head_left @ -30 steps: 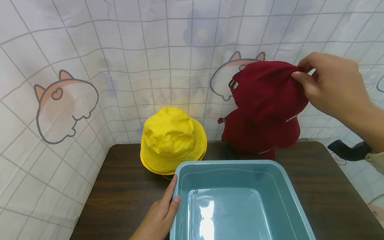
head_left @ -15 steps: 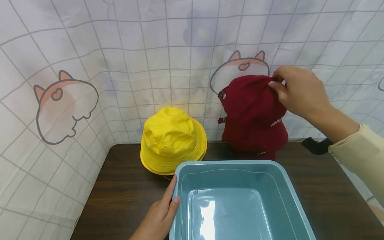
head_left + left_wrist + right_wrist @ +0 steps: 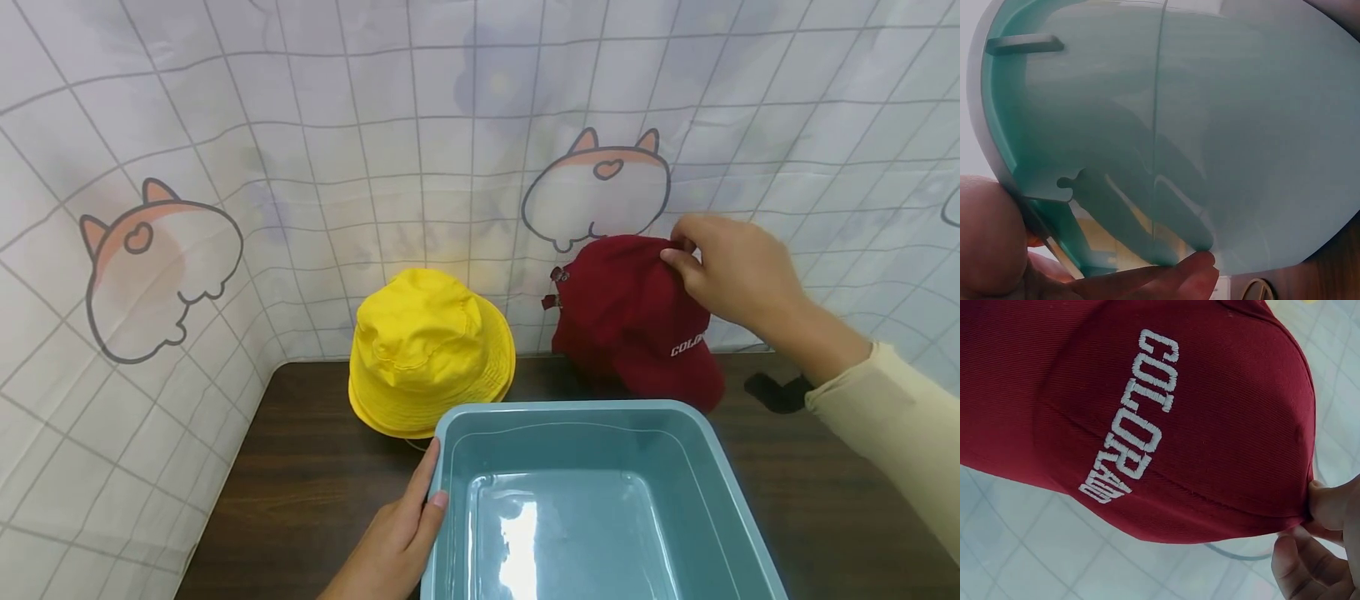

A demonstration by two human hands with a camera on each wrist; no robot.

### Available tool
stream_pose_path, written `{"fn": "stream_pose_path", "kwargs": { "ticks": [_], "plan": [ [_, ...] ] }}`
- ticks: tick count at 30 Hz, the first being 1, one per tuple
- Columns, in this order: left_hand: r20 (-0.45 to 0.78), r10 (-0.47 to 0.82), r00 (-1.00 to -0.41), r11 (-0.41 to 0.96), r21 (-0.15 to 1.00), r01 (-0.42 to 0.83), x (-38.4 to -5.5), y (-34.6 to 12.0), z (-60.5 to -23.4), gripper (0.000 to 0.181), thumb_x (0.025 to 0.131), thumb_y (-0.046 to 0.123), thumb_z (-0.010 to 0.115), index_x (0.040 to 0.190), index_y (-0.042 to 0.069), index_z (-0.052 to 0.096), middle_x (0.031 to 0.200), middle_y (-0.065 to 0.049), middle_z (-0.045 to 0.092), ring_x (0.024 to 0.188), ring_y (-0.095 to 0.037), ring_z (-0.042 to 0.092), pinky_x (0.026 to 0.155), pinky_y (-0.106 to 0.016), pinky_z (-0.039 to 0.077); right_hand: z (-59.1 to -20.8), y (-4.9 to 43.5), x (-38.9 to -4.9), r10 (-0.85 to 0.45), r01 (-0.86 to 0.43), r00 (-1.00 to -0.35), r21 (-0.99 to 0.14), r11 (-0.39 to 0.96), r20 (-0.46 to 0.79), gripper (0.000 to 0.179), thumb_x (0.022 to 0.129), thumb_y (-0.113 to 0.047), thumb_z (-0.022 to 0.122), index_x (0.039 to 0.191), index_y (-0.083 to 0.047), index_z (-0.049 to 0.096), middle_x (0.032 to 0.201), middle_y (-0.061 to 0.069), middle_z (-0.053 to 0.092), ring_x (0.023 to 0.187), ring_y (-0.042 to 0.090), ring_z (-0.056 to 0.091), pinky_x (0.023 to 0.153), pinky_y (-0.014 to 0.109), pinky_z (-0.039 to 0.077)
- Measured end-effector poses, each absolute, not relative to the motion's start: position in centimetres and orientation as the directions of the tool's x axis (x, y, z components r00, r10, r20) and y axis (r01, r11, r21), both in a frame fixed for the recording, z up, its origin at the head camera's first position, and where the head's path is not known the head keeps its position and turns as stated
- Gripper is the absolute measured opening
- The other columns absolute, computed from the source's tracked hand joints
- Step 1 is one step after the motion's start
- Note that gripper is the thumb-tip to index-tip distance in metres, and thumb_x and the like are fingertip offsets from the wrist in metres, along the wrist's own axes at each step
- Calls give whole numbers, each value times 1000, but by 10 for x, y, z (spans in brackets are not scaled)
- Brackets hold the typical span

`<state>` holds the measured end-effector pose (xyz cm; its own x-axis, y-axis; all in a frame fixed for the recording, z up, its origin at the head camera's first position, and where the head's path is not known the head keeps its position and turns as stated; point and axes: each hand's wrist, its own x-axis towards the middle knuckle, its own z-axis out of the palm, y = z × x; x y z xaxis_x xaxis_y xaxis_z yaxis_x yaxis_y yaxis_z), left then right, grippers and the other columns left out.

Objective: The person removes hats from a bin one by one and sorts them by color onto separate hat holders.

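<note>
A dark red baseball cap with white COLORADO lettering hangs from my right hand. Thumb and fingers pinch its crown, drawing the cloth into a fold in the right wrist view. It overlaps a second red cap, mostly hidden behind it at the back of the table. My left hand holds the left rim of a blue-green plastic tub. In the left wrist view the fingers lie against the tub's wall. Nothing lies in the visible part of the tub.
A yellow bucket hat sits behind the tub's left corner on the dark wooden table. A white grid-patterned curtain with cartoon prints hangs close behind the table's back edge. A black object shows beside the right wrist.
My right hand has moved left and down with the red cap, bringing it over the second red cap. The left hand and tub stay in place.
</note>
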<state>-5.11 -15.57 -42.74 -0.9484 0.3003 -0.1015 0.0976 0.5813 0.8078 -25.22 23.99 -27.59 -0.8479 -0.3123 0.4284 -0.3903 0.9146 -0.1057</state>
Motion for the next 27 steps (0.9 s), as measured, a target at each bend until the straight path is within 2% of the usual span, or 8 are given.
{"fn": "stream_pose_path", "kwargs": {
  "ticks": [9,13,15,17,20,21,24,27],
  "plan": [
    [-189,376,-907,675,726,128,-61,-167,-407,68,108,54,36,166,29,9,145,-12,60,122,-25,65,104,-58,48,-298,246,-243,-314,-393,-847,-108,913,428,17,95,-19,70,104,-5,67,85,13,70,64,24,57,53,41,47],
    [-216,397,-892,771,607,196,-68,-173,-383,69,106,60,38,164,24,24,142,-9,63,123,-24,65,102,-56,50,-309,249,-238,-321,-399,-845,-106,911,427,19,94,-20,71,105,-6,66,84,11,70,64,23,57,54,41,50],
    [-195,396,-897,820,515,250,-72,-173,-368,67,106,59,40,161,21,34,130,-4,71,113,-19,69,95,-52,55,-314,250,-236,-325,-402,-857,-124,907,399,22,94,-21,72,107,-5,65,85,11,70,66,24,58,57,42,53],
    [-139,407,-903,849,423,317,-77,-170,-351,60,106,56,43,154,21,46,104,7,74,93,-12,71,81,-44,58,-319,253,-234,-325,-400,-873,-152,904,365,25,94,-23,72,109,-5,65,87,12,70,69,24,60,59,44,56],
    [-36,435,-900,849,348,397,-90,-163,-327,30,106,47,50,122,25,64,69,15,51,64,-3,54,61,-30,50,-325,258,-234,-321,-399,-891,-220,890,320,26,95,-25,72,112,-6,65,91,11,71,72,23,62,59,40,57],
    [0,453,-892,836,346,425,-96,-160,-320,22,106,43,52,110,25,64,64,14,43,59,-3,47,57,-27,45,-326,260,-234,-322,-404,-893,-241,882,314,26,96,-26,71,112,-6,66,93,11,72,74,23,63,59,37,57],
    [78,497,-864,792,367,489,-117,-148,-299,18,106,33,55,96,23,66,65,13,46,60,-4,46,60,-25,45,-328,267,-234,-315,-405,-898,-298,864,308,28,97,-30,71,115,-9,68,97,10,74,81,24,66,61,30,54],
    [118,525,-843,751,403,524,-142,-135,-281,20,106,26,56,104,15,73,70,8,57,66,-9,53,69,-28,49,-325,275,-230,-272,-369,-916,-356,858,295,33,99,-37,67,119,-11,67,103,12,74,92,29,67,66,30,52]
  ]
}}
